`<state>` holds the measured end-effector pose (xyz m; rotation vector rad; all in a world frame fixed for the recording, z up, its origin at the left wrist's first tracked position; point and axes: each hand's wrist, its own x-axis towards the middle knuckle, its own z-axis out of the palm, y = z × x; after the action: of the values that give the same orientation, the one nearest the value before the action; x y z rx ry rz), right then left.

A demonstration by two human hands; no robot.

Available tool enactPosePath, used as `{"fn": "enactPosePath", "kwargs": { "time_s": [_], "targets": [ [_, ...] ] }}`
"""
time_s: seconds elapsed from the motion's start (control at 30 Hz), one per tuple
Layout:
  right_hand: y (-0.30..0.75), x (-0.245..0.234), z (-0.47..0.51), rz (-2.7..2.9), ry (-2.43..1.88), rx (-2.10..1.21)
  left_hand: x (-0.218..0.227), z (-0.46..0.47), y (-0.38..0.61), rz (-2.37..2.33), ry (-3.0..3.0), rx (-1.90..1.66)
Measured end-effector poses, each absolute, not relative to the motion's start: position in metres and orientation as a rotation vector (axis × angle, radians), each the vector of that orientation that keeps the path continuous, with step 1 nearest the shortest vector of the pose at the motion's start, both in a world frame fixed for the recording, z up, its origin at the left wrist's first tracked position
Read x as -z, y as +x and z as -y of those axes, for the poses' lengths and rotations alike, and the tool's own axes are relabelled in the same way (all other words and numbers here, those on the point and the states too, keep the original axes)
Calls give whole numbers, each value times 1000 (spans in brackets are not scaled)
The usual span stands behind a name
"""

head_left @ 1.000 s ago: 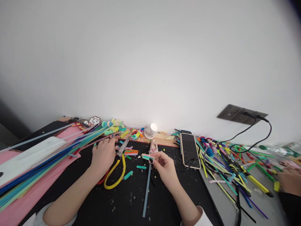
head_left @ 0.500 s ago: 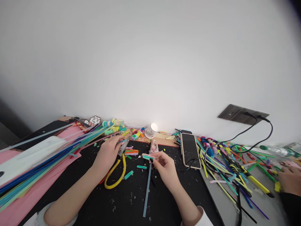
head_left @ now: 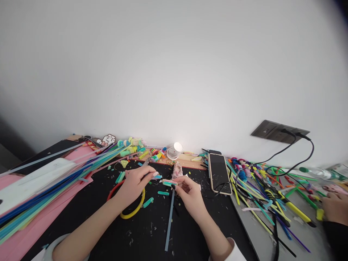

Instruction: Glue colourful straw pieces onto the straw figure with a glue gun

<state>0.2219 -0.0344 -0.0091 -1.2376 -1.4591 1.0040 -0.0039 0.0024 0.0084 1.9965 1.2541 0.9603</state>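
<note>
My left hand is closed in a pinch on a short blue pipe cleaner piece above the black mat. Close to its right, my right hand pinches a small strip of pink and teal pipe cleaner pieces. The two held pieces are near each other but apart. Under my left hand lies a cutting tool with bowed red and yellow handles, partly hidden. A pink patterned object stands behind my right hand, and a long translucent stick runs toward me below it.
Short teal pieces lie on the mat. A paper cup stands by the wall. Right of it are a phone, black cables, pliers and scattered pipe cleaners. Long pipe cleaners lie left. Another person's hand is far right.
My left hand has moved right, away from the cutting tool's metal end, bringing the blue piece close to my right hand. The tool's handles now lie wider apart. My right hand has barely moved.
</note>
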Motion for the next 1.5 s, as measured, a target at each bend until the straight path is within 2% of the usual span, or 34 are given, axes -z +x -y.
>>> {"fn": "enactPosePath", "kwargs": {
  "time_s": [0.33, 0.5, 0.73, 1.5],
  "targets": [
    [222, 10, 33, 1475, -1243, -995, -11, 4, 5, -1137, 1797, -906],
    [222, 10, 33, 1475, -1262, -992, -7, 1, 8, -1075, 1611, -1002],
    [222, 11, 33, 1484, -1269, -1015, -7, 0, 5, -1251, 1686, -1125],
    [220, 7, 34, 1438, -1245, -1108, -3, 4, 16, -984, 1580, -1099]
  ]
}}
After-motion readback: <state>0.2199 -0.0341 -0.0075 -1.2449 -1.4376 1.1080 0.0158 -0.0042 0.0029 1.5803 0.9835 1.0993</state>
